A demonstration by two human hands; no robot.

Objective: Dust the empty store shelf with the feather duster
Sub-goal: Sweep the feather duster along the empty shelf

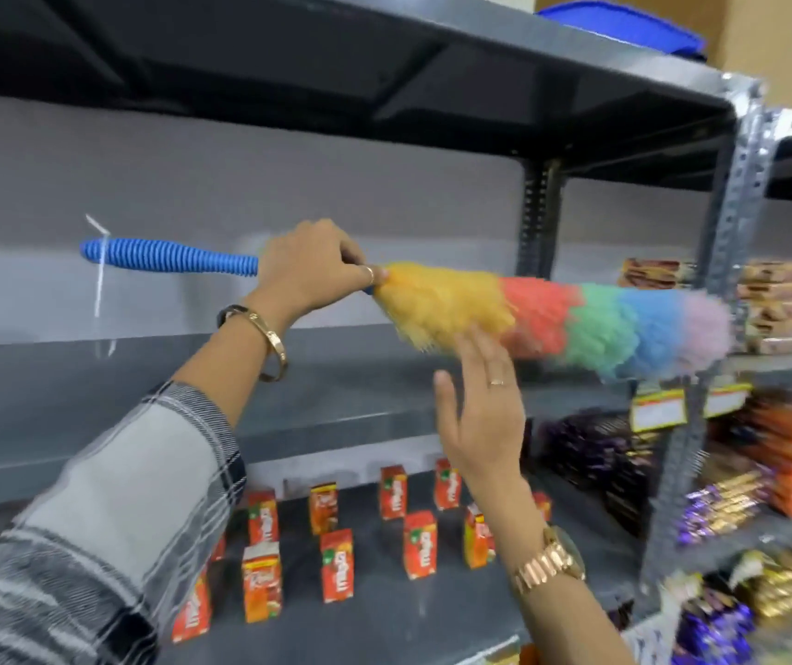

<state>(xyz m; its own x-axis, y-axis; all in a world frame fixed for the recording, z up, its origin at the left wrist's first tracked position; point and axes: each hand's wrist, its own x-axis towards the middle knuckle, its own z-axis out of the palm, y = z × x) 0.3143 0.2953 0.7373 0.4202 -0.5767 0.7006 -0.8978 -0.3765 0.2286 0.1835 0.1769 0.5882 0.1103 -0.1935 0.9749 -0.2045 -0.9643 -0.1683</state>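
A ribbed blue plastic handle [168, 256] juts out to the left, above the bare grey metal store shelf [326, 400]. The left hand [310, 271], coming from a grey plaid sleeve [111, 511] with a gold bangle [275, 345] at the wrist, is closed around that handle just where the feathers begin. From there the rainbow feather duster [566, 319] runs level to the right in bands of yellow, red, green, blue and pink, its pink tip reaching the shelf's right-hand perforated steel upright [739, 184] and its underside close over the shelf's front edge. Just below the yellow band the right hand [480, 405] is open, fingers spread, fingertips touching the feathers; a gold watch [552, 561] sits on its wrist. On the shelf board underneath stand small orange juice cartons [336, 563], spaced apart. Further right, blurred snack packets [787, 304] fill the neighbouring bay.
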